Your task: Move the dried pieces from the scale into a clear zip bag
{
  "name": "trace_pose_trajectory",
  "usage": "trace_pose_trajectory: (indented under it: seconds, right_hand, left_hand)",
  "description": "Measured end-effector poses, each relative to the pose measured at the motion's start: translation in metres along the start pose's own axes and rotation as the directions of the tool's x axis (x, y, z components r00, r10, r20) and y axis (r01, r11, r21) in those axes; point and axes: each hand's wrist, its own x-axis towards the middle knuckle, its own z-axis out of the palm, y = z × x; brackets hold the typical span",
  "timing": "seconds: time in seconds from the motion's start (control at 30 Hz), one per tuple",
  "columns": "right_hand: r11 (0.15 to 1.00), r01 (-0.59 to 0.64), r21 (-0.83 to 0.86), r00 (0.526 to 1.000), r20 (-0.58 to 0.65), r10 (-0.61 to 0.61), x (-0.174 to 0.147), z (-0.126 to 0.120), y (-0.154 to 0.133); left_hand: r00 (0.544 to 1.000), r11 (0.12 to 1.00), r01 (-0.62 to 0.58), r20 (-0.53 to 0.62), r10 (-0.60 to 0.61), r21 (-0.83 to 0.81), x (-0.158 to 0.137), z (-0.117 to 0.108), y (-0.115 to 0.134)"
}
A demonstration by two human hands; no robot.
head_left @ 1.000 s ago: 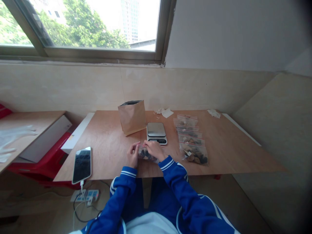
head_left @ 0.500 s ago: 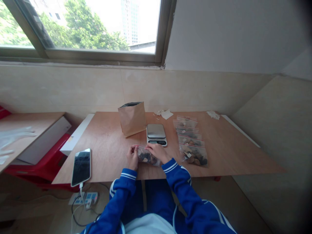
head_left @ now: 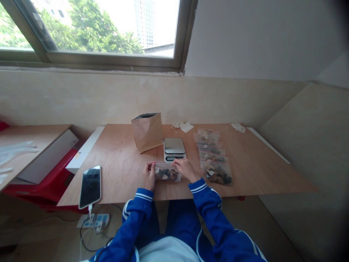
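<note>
A clear zip bag [head_left: 167,174] with dark and brown dried pieces in it lies close to the table's front edge. My left hand [head_left: 149,176] pinches its upper left corner. At the top edge, toward the right end, the fingers of my right hand [head_left: 185,169] are closed on the red-lined seal. Just behind the bag is a kitchen scale [head_left: 174,147] with a bare metal plate; my right fingers cover part of its front. A brown paper pouch [head_left: 147,132] stands upright with its top open, left of the scale.
Several filled zip bags [head_left: 217,172] overlap in a row on the right. White scraps [head_left: 186,126] lie behind the scale, and crumpled tissue [head_left: 238,127] at the back right. A phone [head_left: 90,186] on a charging cable rests at the left edge, above a power strip [head_left: 94,221].
My right hand has slid rightward along the bag's top edge, from the middle toward the right end. The bag lies flatter and straighter. My left hand stays at its corner.
</note>
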Motion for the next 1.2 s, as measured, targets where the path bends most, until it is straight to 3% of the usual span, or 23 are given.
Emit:
trace_pose_trajectory:
  seconds: [0.17,0.4,0.63,0.93,1.1,1.2]
  right_hand:
    - [0.997,-0.027,0.069,0.997,-0.071,0.032,-0.008,0.004,0.009]
    - [0.951,-0.087,0.298,0.980,-0.146,0.136,-0.019,0.014,0.019]
    - [0.772,-0.140,0.620,0.915,-0.217,0.341,-0.025,0.025,0.018]
    - [0.640,-0.164,0.751,0.880,-0.181,0.438,-0.029,0.032,0.023]
    - [0.572,-0.178,0.800,0.819,-0.202,0.537,-0.034,0.015,0.021]
    - [0.566,-0.198,0.800,0.707,-0.284,0.648,-0.036,-0.007,0.033]
  left_hand:
    - [0.999,0.996,0.033,-0.033,-0.036,-0.088,0.001,0.001,0.010]
    - [0.995,0.986,0.091,-0.024,-0.095,-0.142,0.001,0.000,0.016]
    - [0.994,0.978,0.102,-0.026,-0.108,-0.182,0.002,0.000,0.013]
    - [0.991,0.973,0.131,0.044,-0.125,-0.188,-0.001,-0.001,0.012]
    - [0.971,0.986,0.142,0.208,-0.120,-0.093,-0.002,-0.002,0.016]
    - [0.959,0.985,0.153,0.253,-0.127,-0.085,-0.002,-0.001,0.016]
